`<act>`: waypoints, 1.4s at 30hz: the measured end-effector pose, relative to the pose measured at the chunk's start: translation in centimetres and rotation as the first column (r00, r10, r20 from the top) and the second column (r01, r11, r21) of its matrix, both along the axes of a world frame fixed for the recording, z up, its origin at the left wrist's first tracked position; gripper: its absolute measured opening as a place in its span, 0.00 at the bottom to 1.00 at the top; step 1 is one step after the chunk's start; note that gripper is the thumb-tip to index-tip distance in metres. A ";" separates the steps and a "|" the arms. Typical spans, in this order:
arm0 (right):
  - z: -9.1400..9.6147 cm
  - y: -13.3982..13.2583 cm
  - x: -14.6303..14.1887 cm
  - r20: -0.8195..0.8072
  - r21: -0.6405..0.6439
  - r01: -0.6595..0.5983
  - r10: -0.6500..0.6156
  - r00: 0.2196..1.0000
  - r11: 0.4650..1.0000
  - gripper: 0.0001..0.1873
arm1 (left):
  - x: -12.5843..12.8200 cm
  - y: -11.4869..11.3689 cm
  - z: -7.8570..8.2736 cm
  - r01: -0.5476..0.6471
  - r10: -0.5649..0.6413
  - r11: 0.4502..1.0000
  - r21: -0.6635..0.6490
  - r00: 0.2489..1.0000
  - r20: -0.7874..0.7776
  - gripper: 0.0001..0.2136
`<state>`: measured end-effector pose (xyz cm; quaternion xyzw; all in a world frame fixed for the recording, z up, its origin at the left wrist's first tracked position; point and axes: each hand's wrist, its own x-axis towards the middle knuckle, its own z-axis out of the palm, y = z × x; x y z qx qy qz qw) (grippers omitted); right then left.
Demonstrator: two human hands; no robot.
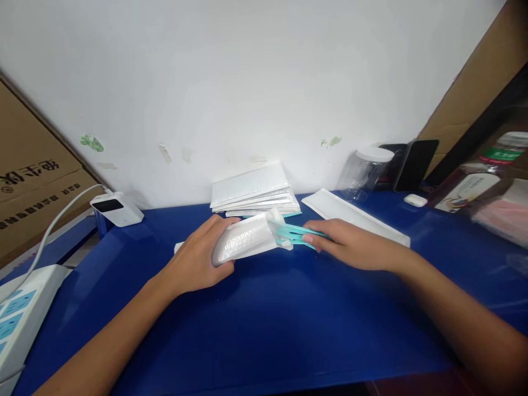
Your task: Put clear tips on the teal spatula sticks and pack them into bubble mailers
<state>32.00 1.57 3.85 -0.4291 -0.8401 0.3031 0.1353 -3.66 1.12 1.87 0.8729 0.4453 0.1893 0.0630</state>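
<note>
My left hand (202,253) is wrapped round a white bubble mailer (247,237), squeezing it into a curve with its mouth toward the right. Thin teal strips (295,233) are pinched between the fingers and thumb of my right hand (344,242). Their left ends reach into the mailer's mouth, and their exact kind is unclear. Behind my hands, against the wall, lies a stack of white bubble mailers (251,184), with a bit of teal at its lower edge. A single white mailer (355,215) lies flat beyond my right hand.
A white device with a dark screen (119,208) and a power strip (28,308) are at the left. At the right stand a clear jar (363,173), a dark phone (416,165) and a labelled bottle (470,184), near a white earbud case (415,200). All border the blue table (256,330).
</note>
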 end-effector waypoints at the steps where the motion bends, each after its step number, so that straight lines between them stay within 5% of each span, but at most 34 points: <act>1: -0.1 -0.1 -0.2 0.003 0.036 0.002 -0.002 1.000 0.999 0.22 | 0.1 -0.1 0.0 0.010 -0.010 1.000 -0.004 1.000 -0.001 0.36; 6: -0.7 -0.5 -1.3 0.031 0.311 0.032 -0.044 0.999 0.950 0.24 | 0.5 -0.6 -0.6 0.030 -0.031 0.998 -0.060 0.999 -0.026 0.39; 12: -1.6 -1.6 -2.7 0.008 0.559 0.064 -0.083 0.997 0.827 0.18 | 1.7 -1.0 -1.1 0.059 -0.059 0.997 -0.049 0.998 0.014 0.39; 18: -1.8 -2.0 -2.8 0.044 0.550 -0.021 -0.004 0.999 0.835 0.21 | 2.2 -1.3 -1.3 0.064 -0.063 0.997 -0.034 0.997 0.039 0.41; 23: -1.3 -1.4 -1.9 -0.080 0.572 0.032 0.018 0.997 0.820 0.22 | 1.7 -1.1 -1.3 0.027 -0.022 0.998 -0.062 0.997 0.079 0.40; 30: -1.1 -1.0 -1.9 -0.067 0.708 0.026 0.030 0.997 0.705 0.08 | 1.7 -1.0 -1.4 0.021 -0.015 0.998 -0.051 0.993 0.113 0.39; 36: -1.6 -1.7 -3.7 -0.129 0.804 0.039 0.109 0.986 0.594 0.11 | 2.3 -1.3 -1.3 0.062 -0.061 0.998 -0.002 0.987 0.150 0.39; 39: -0.5 -2.2 -3.3 -0.281 0.812 0.192 0.081 0.956 0.551 0.13 | 2.3 -1.3 -1.1 0.018 -0.033 0.998 0.063 0.972 0.234 0.36; 42: 0.9 -2.7 -2.4 -0.564 0.762 0.530 -0.022 0.826 0.372 0.13 | 2.2 -1.3 -0.8 -0.099 0.030 0.985 0.140 0.903 0.429 0.33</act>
